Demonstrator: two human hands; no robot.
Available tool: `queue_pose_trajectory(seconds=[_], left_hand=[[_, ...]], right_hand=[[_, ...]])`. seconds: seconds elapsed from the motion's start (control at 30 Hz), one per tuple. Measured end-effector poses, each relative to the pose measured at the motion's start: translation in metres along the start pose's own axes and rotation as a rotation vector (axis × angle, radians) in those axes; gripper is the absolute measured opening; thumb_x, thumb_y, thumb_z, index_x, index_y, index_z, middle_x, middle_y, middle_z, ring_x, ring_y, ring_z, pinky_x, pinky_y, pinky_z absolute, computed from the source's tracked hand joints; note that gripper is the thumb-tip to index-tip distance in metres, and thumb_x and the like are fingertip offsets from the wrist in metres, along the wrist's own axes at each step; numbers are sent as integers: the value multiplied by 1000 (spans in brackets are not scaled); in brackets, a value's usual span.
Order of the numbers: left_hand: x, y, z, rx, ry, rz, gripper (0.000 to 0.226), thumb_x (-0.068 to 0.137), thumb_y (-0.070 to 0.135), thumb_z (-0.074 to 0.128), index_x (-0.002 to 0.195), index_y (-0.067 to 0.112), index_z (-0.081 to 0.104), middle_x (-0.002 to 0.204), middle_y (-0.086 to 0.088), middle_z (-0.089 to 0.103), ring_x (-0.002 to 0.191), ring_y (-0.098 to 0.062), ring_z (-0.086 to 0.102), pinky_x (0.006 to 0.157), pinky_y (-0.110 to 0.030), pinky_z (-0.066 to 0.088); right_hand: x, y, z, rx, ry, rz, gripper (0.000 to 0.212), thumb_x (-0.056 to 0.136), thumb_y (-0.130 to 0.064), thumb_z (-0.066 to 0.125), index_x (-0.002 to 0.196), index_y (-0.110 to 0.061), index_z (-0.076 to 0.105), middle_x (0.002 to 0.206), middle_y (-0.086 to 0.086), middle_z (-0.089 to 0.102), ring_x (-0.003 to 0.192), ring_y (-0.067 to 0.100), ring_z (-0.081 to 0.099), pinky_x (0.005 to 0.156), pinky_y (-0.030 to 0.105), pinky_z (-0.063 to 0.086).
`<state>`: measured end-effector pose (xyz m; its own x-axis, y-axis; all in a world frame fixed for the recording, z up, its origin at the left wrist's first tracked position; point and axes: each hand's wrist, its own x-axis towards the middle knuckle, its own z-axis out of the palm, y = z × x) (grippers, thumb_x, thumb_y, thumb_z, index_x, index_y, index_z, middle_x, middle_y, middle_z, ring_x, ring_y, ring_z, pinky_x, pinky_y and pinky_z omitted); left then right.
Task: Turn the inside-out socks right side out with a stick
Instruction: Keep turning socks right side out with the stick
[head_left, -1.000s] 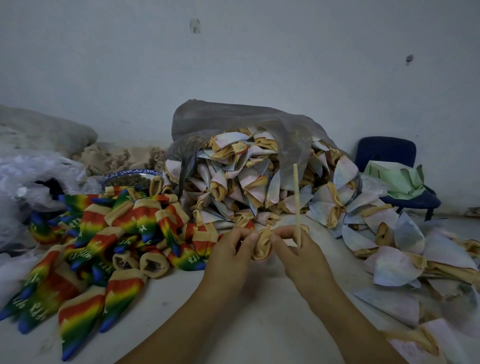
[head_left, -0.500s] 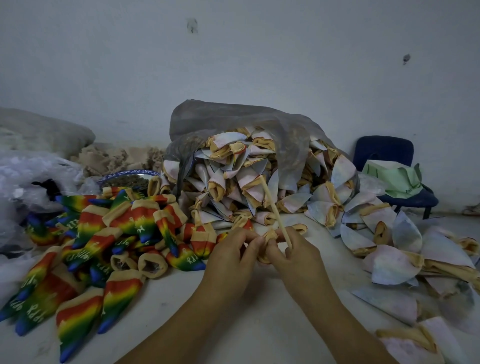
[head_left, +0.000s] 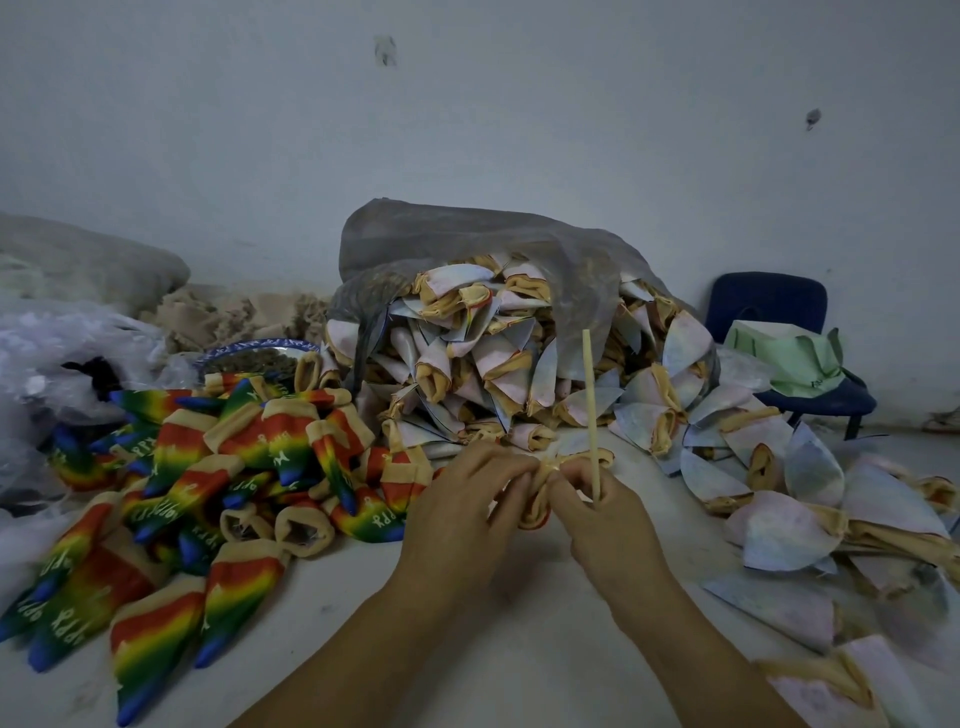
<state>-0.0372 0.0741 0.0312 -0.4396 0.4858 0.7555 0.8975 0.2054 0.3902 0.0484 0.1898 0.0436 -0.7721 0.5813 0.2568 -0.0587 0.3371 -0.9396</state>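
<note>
1. Here, both bare hands meet just above the white tabletop (head_left: 467, 660), near its middle, with a small tan-cuffed fabric sock (head_left: 537, 501) bunched between them.
2. The left hand (head_left: 467, 501) has its fingers curled, and its thumb and fingertips pinch the left edge of the sock.
3. The right hand (head_left: 610, 525) pinches the sock's right edge with thumb and forefinger. It also grips a thin pale wooden stick (head_left: 589, 405) among its curled fingers.
4. The stick stands almost upright, its top leaning slightly left. Its lower end sits at the right hand's fingers, just beside the sock; whether the tip is inside the sock I cannot tell.
5. Behind the hands, a grey translucent plastic bag (head_left: 467, 244) lies open toward the camera. It is stuffed with a heap of pale inside-out socks with tan cuffs (head_left: 467, 374).
6. More loose pale socks (head_left: 789, 499) spill across the tabletop to the right.
7. To the left lies a pile of rainbow-striped socks with white lettering (head_left: 234, 467), reaching up to the foot of the bag.
8. Behind that pile sits a blue-rimmed bowl (head_left: 260, 349), with crumpled clear plastic sheeting (head_left: 57, 353) at the far left.
9. At the back right, a dark blue chair (head_left: 769, 306) stands by the pale wall, with a pale green folded cloth (head_left: 789, 353) on its seat.
</note>
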Motion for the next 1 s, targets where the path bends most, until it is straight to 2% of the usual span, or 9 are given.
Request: queue_pose_trajectory(seconds=[0.2, 0.27, 0.33, 0.47, 0.57, 0.67, 0.77, 0.87, 1.0], left_hand=[[3, 4, 2, 274, 22, 161, 29, 86, 28, 62, 104, 12, 77, 95, -2, 74, 81, -20, 69, 60, -27, 54], [2, 2, 3, 291, 47, 168, 25, 84, 24, 66, 100, 10, 78, 92, -3, 74, 78, -22, 68, 57, -29, 55], [1, -1, 3, 287, 59, 128, 22, 81, 19, 68, 98, 10, 79, 90, -3, 75, 78, -22, 68, 56, -31, 56], [-1, 0, 3, -18, 27, -223, 18, 93, 16, 65, 104, 21, 77, 94, 16, 70, 90, -3, 63, 76, -26, 54], [-3, 1, 7, -241, -11, -413, 20, 97, 19, 59, 104, 29, 75, 90, 26, 65, 90, 2, 61, 78, -23, 53], [-3, 7, 6, -389, -22, -417, 31, 97, 15, 58, 96, 44, 69, 95, 25, 66, 90, -2, 64, 77, -20, 55], [0, 13, 2, -411, 10, -358, 50, 96, 10, 59, 88, 60, 63, 98, 36, 63, 96, 8, 60, 79, -9, 48], [1, 12, 4, -498, 42, -412, 59, 96, 10, 60, 83, 68, 64, 99, 36, 64, 97, 6, 62, 85, -17, 52], [0, 12, 5, -580, 60, -470, 52, 95, 14, 63, 87, 65, 67, 103, 34, 65, 102, 7, 62, 92, -24, 53]], right_hand=[[-1, 1, 0, -53, 68, -52, 19, 91, -27, 57, 73, -25, 61, 59, -5, 65, 46, 13, 51, 43, 10, 37], [-1, 3, 1, -141, 78, -73, 19, 89, -28, 59, 70, -30, 59, 51, -8, 58, 39, 8, 39, 40, 13, 33], [-2, 4, 4, -216, 72, -119, 17, 87, -28, 60, 70, -29, 58, 52, -16, 55, 42, 3, 43, 43, 12, 34], [-2, 7, 9, -436, 78, -214, 14, 86, -37, 54, 74, -30, 55, 71, -12, 57, 61, 4, 51, 53, 17, 39], [-2, 8, 15, -498, 88, -185, 12, 86, -40, 49, 79, -30, 53, 81, -9, 55, 67, 7, 53, 60, 28, 45], [-2, 8, 16, -317, 62, -74, 7, 85, -38, 52, 83, -32, 52, 85, -8, 59, 70, 9, 55, 60, 29, 46], [-3, 8, 14, -230, 37, -20, 4, 85, -41, 52, 84, -37, 53, 87, -10, 60, 74, 6, 57, 60, 22, 39], [-2, 8, 14, -226, 87, -32, 6, 88, -40, 54, 83, -40, 51, 90, -16, 59, 79, 1, 57, 61, 20, 39], [0, 7, 11, -182, 164, -53, 11, 88, -39, 57, 80, -41, 51, 86, -18, 61, 74, 5, 58, 60, 20, 40]])
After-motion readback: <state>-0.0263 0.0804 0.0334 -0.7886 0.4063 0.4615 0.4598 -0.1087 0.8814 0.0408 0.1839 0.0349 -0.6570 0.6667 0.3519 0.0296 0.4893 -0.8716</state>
